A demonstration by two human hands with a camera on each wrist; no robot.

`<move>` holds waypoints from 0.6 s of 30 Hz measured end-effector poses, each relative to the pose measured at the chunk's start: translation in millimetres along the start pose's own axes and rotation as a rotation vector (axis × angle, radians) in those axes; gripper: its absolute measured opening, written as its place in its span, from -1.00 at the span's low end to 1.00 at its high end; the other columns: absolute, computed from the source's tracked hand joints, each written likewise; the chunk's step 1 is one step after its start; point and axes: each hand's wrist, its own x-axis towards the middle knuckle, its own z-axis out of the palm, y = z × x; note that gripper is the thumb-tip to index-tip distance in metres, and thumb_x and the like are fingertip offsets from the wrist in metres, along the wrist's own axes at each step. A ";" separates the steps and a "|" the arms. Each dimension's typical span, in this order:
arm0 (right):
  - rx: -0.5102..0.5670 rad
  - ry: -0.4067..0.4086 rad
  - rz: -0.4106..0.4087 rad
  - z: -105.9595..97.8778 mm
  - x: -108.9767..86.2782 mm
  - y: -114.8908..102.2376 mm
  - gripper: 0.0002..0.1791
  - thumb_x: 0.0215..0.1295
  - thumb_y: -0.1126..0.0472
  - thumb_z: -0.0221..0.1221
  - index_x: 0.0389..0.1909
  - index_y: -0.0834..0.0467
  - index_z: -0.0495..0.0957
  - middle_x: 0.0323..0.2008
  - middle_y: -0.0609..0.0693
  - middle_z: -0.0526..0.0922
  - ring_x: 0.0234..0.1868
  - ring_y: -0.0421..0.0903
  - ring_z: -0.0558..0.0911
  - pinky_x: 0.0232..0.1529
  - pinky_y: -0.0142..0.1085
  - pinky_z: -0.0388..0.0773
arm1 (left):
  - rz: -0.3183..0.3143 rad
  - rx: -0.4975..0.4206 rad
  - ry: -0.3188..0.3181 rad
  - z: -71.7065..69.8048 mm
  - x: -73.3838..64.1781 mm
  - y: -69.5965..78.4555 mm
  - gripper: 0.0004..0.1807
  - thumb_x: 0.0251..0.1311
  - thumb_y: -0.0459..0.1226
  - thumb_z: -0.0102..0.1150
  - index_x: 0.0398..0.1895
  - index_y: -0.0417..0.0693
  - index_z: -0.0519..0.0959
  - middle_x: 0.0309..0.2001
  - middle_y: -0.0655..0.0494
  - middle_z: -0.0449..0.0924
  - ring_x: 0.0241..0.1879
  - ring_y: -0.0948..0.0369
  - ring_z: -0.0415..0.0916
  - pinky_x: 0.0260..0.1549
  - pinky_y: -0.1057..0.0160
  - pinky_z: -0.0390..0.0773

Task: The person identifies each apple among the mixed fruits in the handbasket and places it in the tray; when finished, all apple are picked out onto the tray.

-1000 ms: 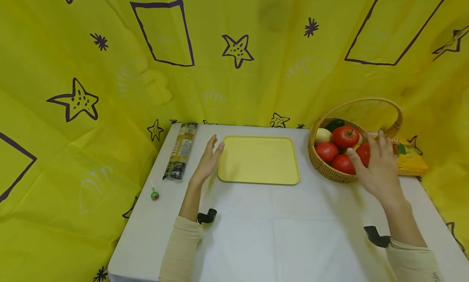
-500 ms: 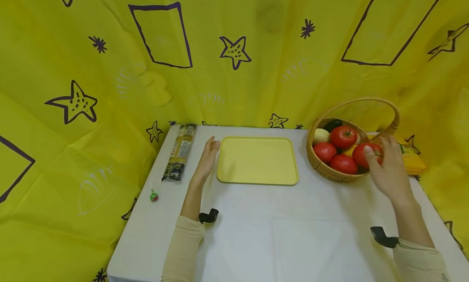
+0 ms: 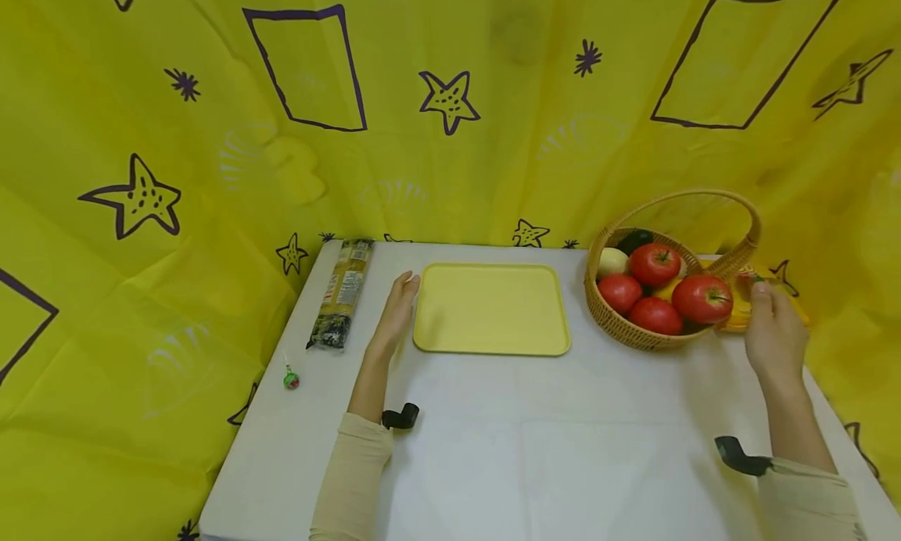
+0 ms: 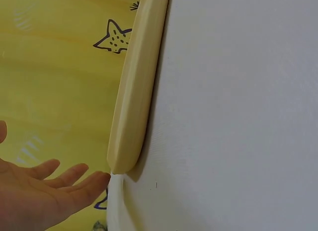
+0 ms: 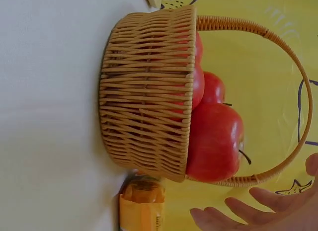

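Note:
My left hand is beside the left edge of a yellow tray, fingers relaxed and holding nothing. In the left wrist view its fingertips come close to the tray's corner; whether they touch is unclear. My right hand is right of a wicker basket, over a yellow-orange package that it partly covers. In the right wrist view the fingers are extended, apart from the basket and the package. A large red apple sits at the basket's near right.
The basket also holds a tomato, other red fruit, a pale round item and a dark green one. Its handle arches up. A long plastic packet and a green-wrapped lollipop lie left on the white-covered table.
My right hand has moved rightward and lower, from over the basket's right side to beside it, uncovering the large apple. My left hand stays by the tray.

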 end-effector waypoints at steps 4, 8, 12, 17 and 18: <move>0.116 -0.013 0.081 0.4 1.4 4.9 -0.31 0.69 -0.12 -0.28 0.57 0.25 0.25 0.33 0.09 0.54 0.09 -0.14 0.57 -0.06 -0.50 0.54 | -0.019 -0.032 0.001 0.1 2.2 -4.0 -0.16 0.58 0.21 -0.20 0.68 -0.09 -0.02 0.65 -0.15 -0.02 0.62 -0.09 -0.03 0.54 -0.14 0.17; 0.407 -0.049 0.110 0.4 3.2 10.3 -0.45 0.68 -0.05 -0.14 0.53 0.06 0.37 -0.07 -0.42 0.58 -0.23 -0.54 0.49 -0.36 -0.68 0.56 | -0.039 -0.074 0.009 0.5 3.7 -6.4 -0.20 0.60 0.17 -0.21 0.68 -0.07 0.01 0.65 -0.15 -0.02 0.60 -0.14 0.02 0.51 -0.14 0.22; 0.633 -0.080 0.107 0.0 4.2 10.7 -0.71 0.66 0.03 -0.06 0.17 -0.15 0.58 -0.20 -0.40 0.56 -0.21 -0.46 0.54 -0.39 -0.62 0.62 | -0.054 -0.126 0.019 0.6 4.8 -8.0 -0.21 0.59 0.18 -0.19 0.68 -0.05 0.02 0.65 -0.13 -0.01 0.59 -0.17 0.05 0.51 -0.14 0.22; 0.693 -0.075 0.101 0.9 5.8 8.1 -0.73 0.67 0.14 -0.06 -0.02 -0.19 0.62 -0.20 -0.32 0.58 -0.20 -0.39 0.56 -0.44 -0.56 0.66 | -0.087 -0.166 0.022 -0.4 4.4 -9.9 -0.19 0.58 0.19 -0.18 0.69 -0.03 0.01 0.64 -0.09 0.02 0.57 -0.12 0.09 0.52 -0.09 0.23; 0.704 -0.082 0.101 1.3 6.2 8.2 -0.72 0.66 0.16 -0.06 0.01 -0.18 0.62 -0.21 -0.32 0.58 -0.22 -0.39 0.58 -0.45 -0.54 0.66 | -0.095 -0.175 0.023 -0.5 4.4 -10.2 -0.19 0.58 0.18 -0.18 0.69 -0.02 0.01 0.64 -0.09 0.02 0.57 -0.11 0.10 0.52 -0.08 0.23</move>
